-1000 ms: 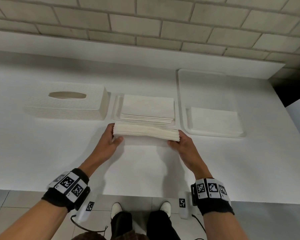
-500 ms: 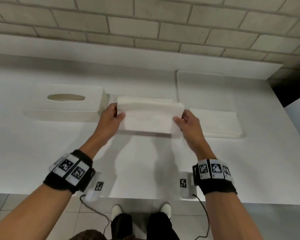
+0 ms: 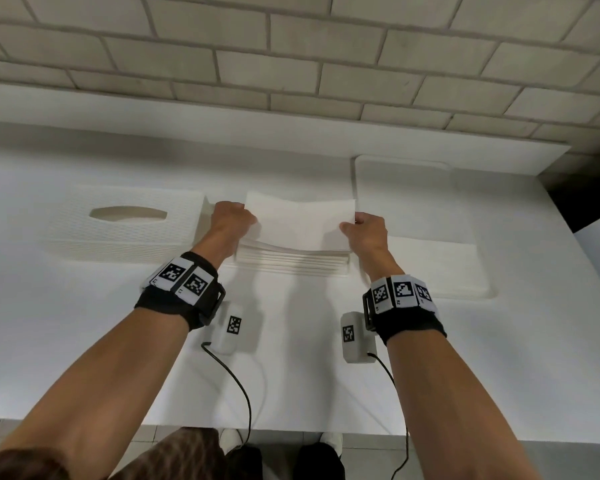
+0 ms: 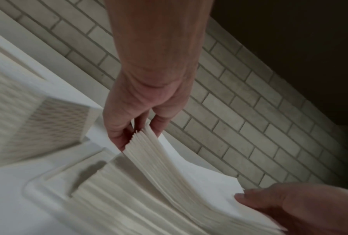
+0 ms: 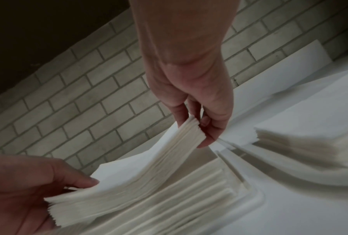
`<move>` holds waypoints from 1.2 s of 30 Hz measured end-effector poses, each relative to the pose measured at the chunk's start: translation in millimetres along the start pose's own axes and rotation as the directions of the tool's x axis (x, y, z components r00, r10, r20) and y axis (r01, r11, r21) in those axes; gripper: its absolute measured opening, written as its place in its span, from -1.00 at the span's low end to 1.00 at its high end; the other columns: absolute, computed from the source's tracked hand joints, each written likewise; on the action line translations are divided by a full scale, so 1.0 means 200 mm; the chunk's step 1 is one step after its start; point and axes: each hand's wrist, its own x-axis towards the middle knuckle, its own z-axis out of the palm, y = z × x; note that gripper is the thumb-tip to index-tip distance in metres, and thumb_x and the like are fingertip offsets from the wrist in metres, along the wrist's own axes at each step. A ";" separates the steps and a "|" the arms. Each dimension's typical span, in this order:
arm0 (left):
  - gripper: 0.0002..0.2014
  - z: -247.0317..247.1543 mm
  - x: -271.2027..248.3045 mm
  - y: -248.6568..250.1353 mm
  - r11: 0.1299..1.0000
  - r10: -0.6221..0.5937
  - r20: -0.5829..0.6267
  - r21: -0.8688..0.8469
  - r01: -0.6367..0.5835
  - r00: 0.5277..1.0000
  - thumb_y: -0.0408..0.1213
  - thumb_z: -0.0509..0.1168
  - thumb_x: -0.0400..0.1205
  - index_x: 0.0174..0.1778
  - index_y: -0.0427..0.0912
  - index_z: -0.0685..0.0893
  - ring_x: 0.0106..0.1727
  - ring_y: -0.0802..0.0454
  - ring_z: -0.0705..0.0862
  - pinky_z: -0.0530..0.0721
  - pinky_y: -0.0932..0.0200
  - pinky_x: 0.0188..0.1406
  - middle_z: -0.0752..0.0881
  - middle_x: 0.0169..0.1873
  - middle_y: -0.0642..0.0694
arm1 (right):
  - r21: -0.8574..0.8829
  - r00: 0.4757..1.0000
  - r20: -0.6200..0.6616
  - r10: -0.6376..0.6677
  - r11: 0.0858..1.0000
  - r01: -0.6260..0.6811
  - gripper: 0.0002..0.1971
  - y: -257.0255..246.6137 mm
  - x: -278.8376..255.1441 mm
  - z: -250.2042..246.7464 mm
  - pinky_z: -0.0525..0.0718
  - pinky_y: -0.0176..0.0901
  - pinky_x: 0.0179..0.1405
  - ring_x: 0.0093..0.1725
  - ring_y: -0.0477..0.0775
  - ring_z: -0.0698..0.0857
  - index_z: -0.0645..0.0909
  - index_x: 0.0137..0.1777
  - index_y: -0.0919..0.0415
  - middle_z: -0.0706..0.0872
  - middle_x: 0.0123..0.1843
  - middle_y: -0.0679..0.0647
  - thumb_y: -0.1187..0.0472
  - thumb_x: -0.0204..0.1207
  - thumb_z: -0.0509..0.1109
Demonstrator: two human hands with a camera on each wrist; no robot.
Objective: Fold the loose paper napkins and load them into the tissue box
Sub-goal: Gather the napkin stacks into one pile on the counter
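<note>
Both hands, left [image 3: 232,221] and right [image 3: 364,233], pinch the ends of a folded napkin wad [image 3: 300,227] just above the stack [image 3: 293,261] in the open base near the worktop's [image 3: 84,323] back edge, beside the box cover [image 3: 125,220]; loading step, judged; next: lower squarely, release.

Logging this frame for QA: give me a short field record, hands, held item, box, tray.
left hand: pinches left end of bundle
right hand: pinches right end of bundle
bundle: folded napkins, held over the stack
stack: folded napkins in the box base
box lid: left of stack, oval slot up
tray: right of stack, holds loose napkins
</note>
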 end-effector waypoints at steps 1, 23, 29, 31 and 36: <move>-0.93 0.00 0.00 -0.01 1.000 0.007 -0.001 -0.003 -0.007 1.000 -0.54 0.32 0.57 -0.10 -0.35 0.69 0.06 -0.14 0.64 0.60 0.20 -0.18 0.69 -0.04 -0.22 | -0.013 1.000 0.001 -0.001 1.000 0.001 -0.78 0.01 0.02 0.01 0.36 -0.11 -0.35 -0.38 0.07 0.39 0.42 -0.39 0.15 0.43 -0.40 0.08 0.36 0.43 0.34; -0.59 0.22 -0.22 0.17 0.918 0.389 -0.098 0.125 -0.376 0.916 -0.41 0.23 0.61 0.41 -0.21 0.61 0.26 -0.12 0.63 0.56 0.10 0.30 0.63 0.29 -0.21 | -0.046 0.961 -0.256 -0.106 0.994 0.098 -0.68 0.06 0.02 -0.30 0.70 0.11 -0.10 -0.03 0.45 0.69 0.68 -0.09 0.50 0.74 0.03 0.42 0.48 0.57 0.06; -0.83 0.82 -0.56 0.27 0.990 0.121 0.378 -0.108 -0.086 0.918 -0.53 0.25 0.60 -0.18 -0.17 0.60 -0.15 -0.07 0.63 0.67 0.08 0.01 0.64 -0.23 -0.14 | -0.141 0.892 -0.452 -0.014 0.988 -0.056 -0.70 0.35 0.15 -0.83 0.63 -0.11 -0.04 0.08 0.26 0.71 0.75 0.17 0.27 0.75 0.20 0.28 0.30 0.61 0.21; -0.71 0.98 -0.55 0.22 0.999 0.024 0.409 0.019 -0.035 0.912 -0.52 0.19 0.64 -0.37 -0.13 0.47 -0.24 0.03 0.59 0.65 0.30 -0.19 0.54 -0.35 -0.02 | -0.208 0.902 -0.429 0.045 0.967 -0.147 -0.67 0.48 0.18 -0.96 0.64 0.01 0.24 0.28 0.34 0.65 0.69 0.29 0.27 0.68 0.34 0.30 0.25 0.60 0.26; -0.89 1.11 -0.49 0.13 0.976 -0.073 0.239 0.216 0.021 0.968 -0.39 0.32 0.56 -0.06 -0.36 0.64 -0.37 -0.04 0.58 0.50 0.22 -0.47 0.59 -0.44 -0.14 | -0.330 0.949 -0.305 0.082 0.925 -0.186 -0.61 0.61 0.25 -1.05 0.53 0.03 0.38 0.36 0.34 0.61 0.60 0.36 0.39 0.67 0.35 0.33 0.23 0.60 0.27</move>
